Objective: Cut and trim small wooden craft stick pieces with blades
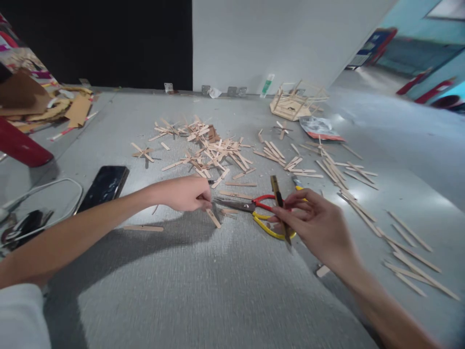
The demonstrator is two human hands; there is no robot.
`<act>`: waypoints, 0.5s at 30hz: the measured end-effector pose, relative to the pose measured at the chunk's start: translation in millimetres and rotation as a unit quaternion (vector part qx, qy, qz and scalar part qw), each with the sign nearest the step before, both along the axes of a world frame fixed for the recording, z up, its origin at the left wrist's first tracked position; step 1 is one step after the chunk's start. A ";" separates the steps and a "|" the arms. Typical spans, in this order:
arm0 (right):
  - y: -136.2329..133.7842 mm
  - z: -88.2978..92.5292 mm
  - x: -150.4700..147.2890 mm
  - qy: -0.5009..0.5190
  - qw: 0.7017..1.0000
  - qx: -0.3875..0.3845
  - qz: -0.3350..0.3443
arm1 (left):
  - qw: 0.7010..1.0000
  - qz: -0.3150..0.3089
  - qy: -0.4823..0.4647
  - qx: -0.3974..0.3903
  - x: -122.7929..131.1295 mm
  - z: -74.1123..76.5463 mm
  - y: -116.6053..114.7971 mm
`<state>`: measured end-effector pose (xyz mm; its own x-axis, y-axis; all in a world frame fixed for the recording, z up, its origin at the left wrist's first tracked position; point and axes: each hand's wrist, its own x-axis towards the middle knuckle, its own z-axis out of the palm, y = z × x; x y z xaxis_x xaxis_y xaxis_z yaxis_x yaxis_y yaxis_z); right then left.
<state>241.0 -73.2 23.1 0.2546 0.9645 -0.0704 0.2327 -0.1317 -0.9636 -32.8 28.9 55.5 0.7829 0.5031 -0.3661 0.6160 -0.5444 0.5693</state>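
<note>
My left hand (pixel 189 193) pinches a short wooden craft stick (pixel 213 218), which slants down toward the table. A narrow black tip shows just beyond its knuckles; what it belongs to I cannot make out. Between the fingers of my right hand (pixel 319 220) is a slim yellow and black box cutter (pixel 277 192), held nearly upright. Behind it, scissors (pixel 249 206) with one red and one yellow handle lie on the table, their blades pointing at my left hand. Single craft sticks (pixel 238 195) rest just past the blades.
Loose craft sticks (pixel 221 150) are heaped mid-table, and more (pixel 417 257) are strewn at right. A stick-built frame (pixel 292 106) stands at the back beside a plastic packet (pixel 321 128). On the left are a phone (pixel 103 186), a white cable (pixel 70 180) and a red cylinder (pixel 25 144).
</note>
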 end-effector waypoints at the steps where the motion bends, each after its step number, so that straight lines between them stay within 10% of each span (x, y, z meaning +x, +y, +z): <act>1: -1.4 0.1 -3.2 0.026 1.000 -0.007 0.002 | 1.000 0.002 0.001 0.000 0.4 0.8 -0.6; 15: -18.9 1.4 -12.2 0.063 0.996 0.054 0.026 | 1.000 -0.008 -0.019 0.017 5.0 -3.2 -3.6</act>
